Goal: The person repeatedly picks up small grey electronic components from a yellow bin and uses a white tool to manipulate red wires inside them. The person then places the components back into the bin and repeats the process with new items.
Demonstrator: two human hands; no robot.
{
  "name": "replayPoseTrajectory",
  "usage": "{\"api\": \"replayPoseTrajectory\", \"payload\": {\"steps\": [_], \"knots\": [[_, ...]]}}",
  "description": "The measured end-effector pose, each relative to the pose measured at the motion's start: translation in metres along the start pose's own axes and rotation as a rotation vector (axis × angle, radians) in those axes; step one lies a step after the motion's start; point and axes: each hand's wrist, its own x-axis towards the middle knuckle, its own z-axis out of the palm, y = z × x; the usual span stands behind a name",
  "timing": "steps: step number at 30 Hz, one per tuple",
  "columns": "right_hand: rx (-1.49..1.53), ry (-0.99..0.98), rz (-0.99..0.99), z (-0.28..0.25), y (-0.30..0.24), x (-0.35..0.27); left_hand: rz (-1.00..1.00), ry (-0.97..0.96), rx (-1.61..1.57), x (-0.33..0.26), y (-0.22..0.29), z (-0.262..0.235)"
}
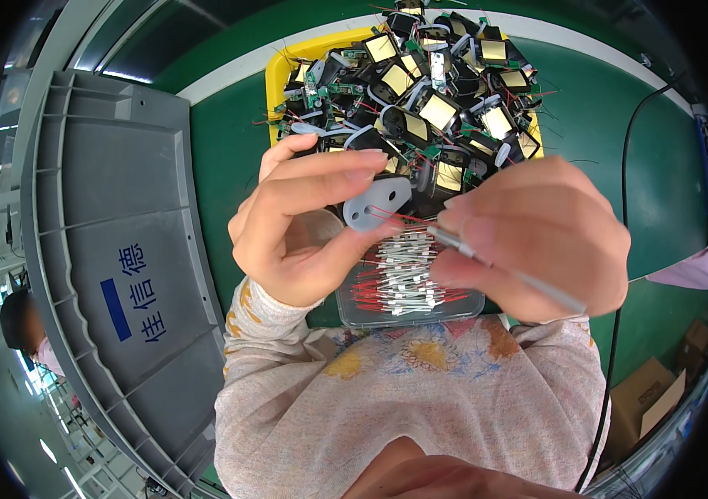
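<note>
Mid-frame, my left hand (308,224) pinches a grey plastic plate (376,202) while my right hand (537,237) grips thin tweezers (487,262) above a clear tray (408,308).

The person wears a long-sleeved top of pale, mottled grey-white knit, soft and slightly fuzzy in texture. Across its front runs a printed pattern in patches of yellow, orange, blue and faded red, with more yellow-orange marks near the cuff of the left sleeve. The sleeves reach to the wrists and end in loose ribbed cuffs. Both hands (308,224) (537,237) are bare, without gloves, rings or a watch.
</note>
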Motion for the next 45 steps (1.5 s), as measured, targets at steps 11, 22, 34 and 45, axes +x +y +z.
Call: {"api": "replayPoseTrajectory", "payload": {"steps": [11,22,34,45], "knots": [[-0.052,-0.052,-0.149,0.002,0.004,-0.009,0.007,0.027,0.052,-0.003,-0.003,-0.001],[-0.050,-0.049,-0.182,-0.001,0.010,-0.007,0.001,0.030,0.052,-0.001,-0.003,0.000],[-0.100,-0.022,-0.202,0.003,0.010,-0.008,-0.027,-0.002,0.112,0.001,0.000,0.000],[-0.039,-0.062,-0.181,0.000,0.012,-0.006,-0.028,-0.017,0.118,0.002,0.001,-0.002]]}}
